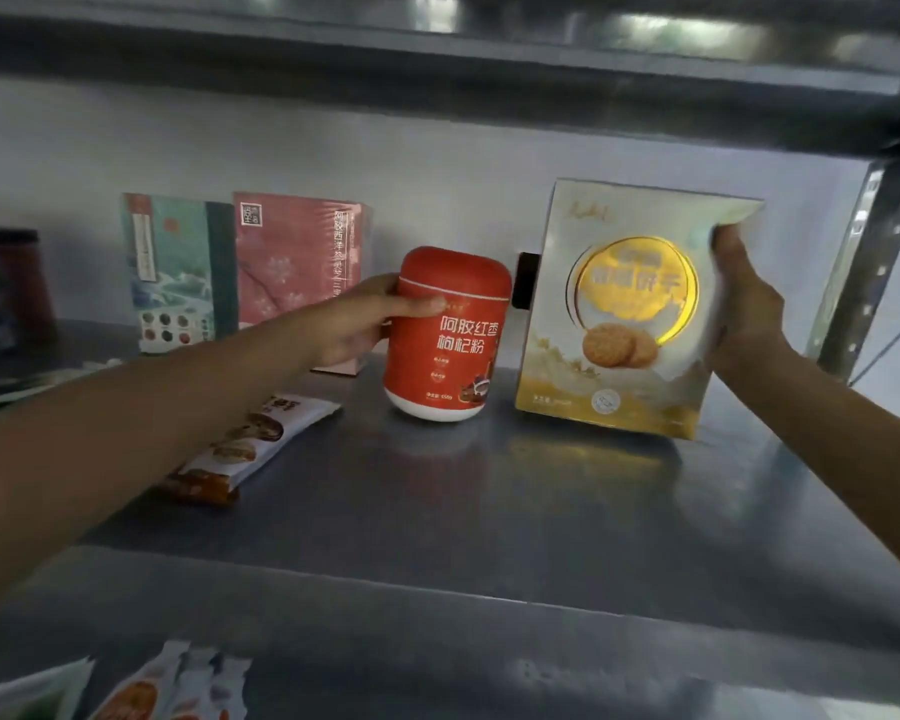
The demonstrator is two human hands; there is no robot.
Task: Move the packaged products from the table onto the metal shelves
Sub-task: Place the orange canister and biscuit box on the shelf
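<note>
Two hands are engaged on the metal shelf (pixel 489 491): the left hand (pixel 354 324) curls round one red jar (pixel 445 350), tilted at mid-shelf, and the right hand (pixel 744 314) clasps the right side of one biscuit box (pixel 614 314) near the right edge. One teal box (pixel 172 272) and one pink box (pixel 292 257) stand upright at the rear left; one snack pouch (pixel 250 444) lies flat in front of them.

Jar (pixel 445 335) left of biscuit box (pixel 630 309), both on shelf (pixel 489 501).
</note>
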